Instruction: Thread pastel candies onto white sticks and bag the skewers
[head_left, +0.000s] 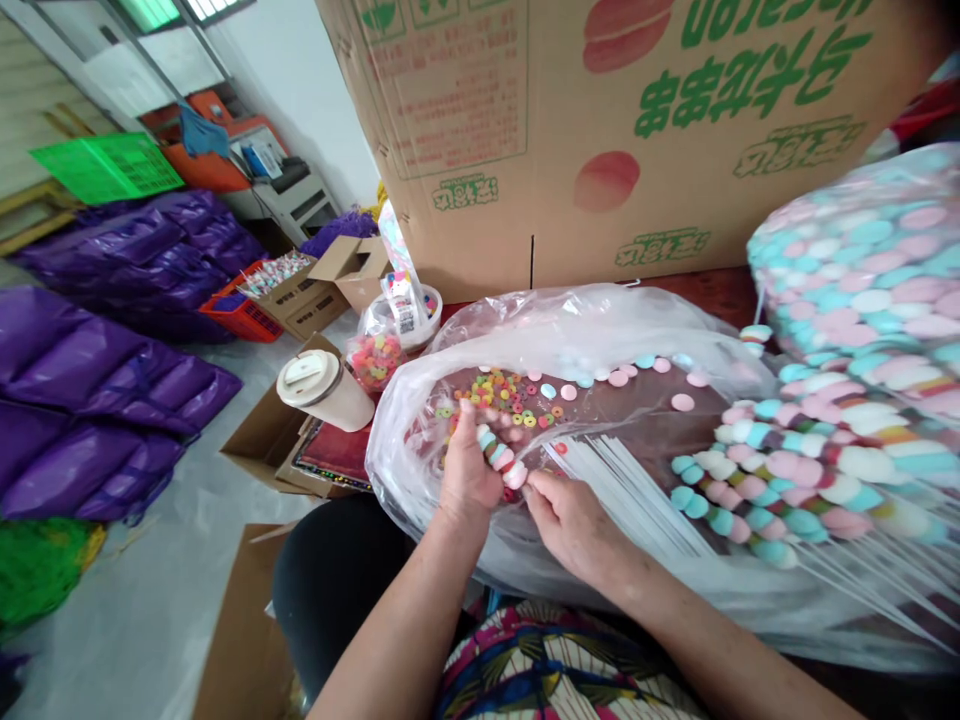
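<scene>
My left hand (474, 462) is closed around a candy skewer (498, 456) of pastel marshmallow-like discs in blue, pink and white. At its lower end, my right hand (566, 515) pinches the skewer; the stick between the fingers is hidden. Beyond my left hand lie loose fruit-coloured candy rings (517, 392). A row of loose pink and blue discs (619, 377) runs along the far side of the plastic sheet. Beside my right hand is a bundle of bare white sticks (622, 490). Filled candy skewers (795, 465) are piled to the right.
Clear plastic sheeting (405, 400) covers the work surface. A large cardboard box (547, 130) stands behind it. At the left are a lidded cup (322, 388), a bag of candy rings (376, 362) and a white bowl (429, 318). A big bag of discs (862, 260) sits at right.
</scene>
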